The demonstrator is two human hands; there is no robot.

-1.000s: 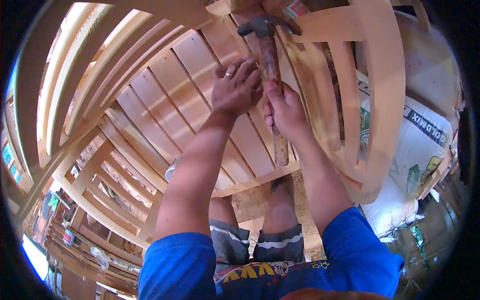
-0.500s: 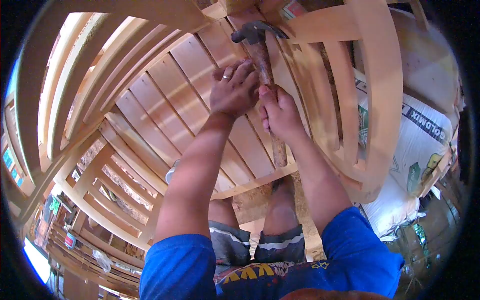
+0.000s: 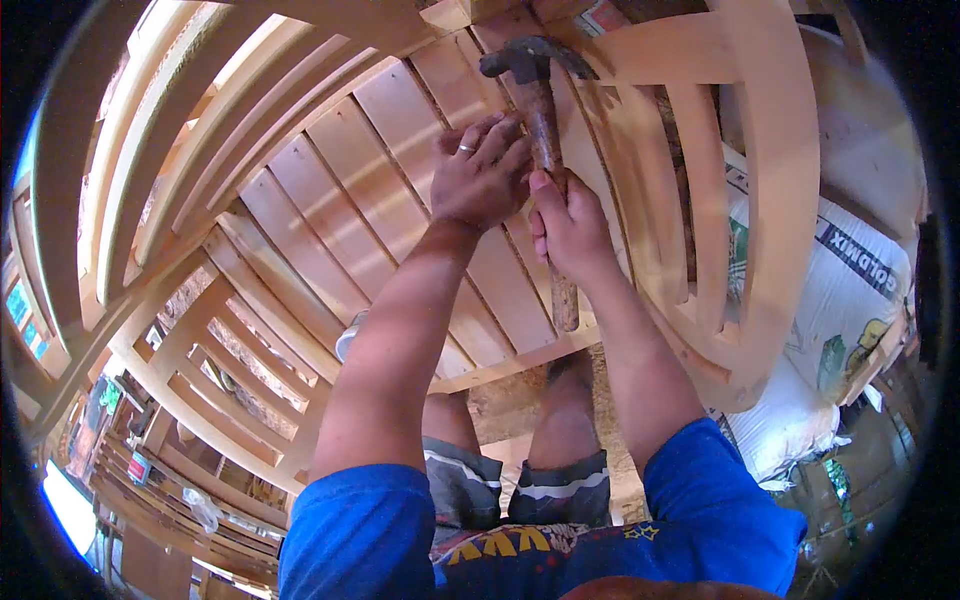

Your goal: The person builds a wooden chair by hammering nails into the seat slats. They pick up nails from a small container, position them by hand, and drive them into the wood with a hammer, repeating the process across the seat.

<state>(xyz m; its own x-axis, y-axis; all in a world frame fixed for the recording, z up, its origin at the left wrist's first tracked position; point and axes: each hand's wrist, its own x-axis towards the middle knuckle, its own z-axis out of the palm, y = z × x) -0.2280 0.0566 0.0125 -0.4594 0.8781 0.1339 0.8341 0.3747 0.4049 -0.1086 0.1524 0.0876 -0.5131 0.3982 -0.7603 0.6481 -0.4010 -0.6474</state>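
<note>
Holding a hammer (image 3: 543, 125) by its wooden handle, the right hand (image 3: 572, 225) had its grip clamped on the shaft, thumb laid along it. The hammer was above the slatted seat (image 3: 360, 170), with its dark head towards the far side, the claw pointing right and the butt of the handle towards the person. Whether it touched the wood could not be told. Just beside the handle, the left hand (image 3: 485, 180) was over the slats with its fingers bent and close together, a ring (image 3: 466, 148) on one of them; whether that grip was closed on anything could not be told.

To the right rose a curved wooden side frame (image 3: 780, 220), and beyond it lay a white sack (image 3: 850, 290) printed GOLDMIX. The person wore a blue shirt (image 3: 360, 530).
</note>
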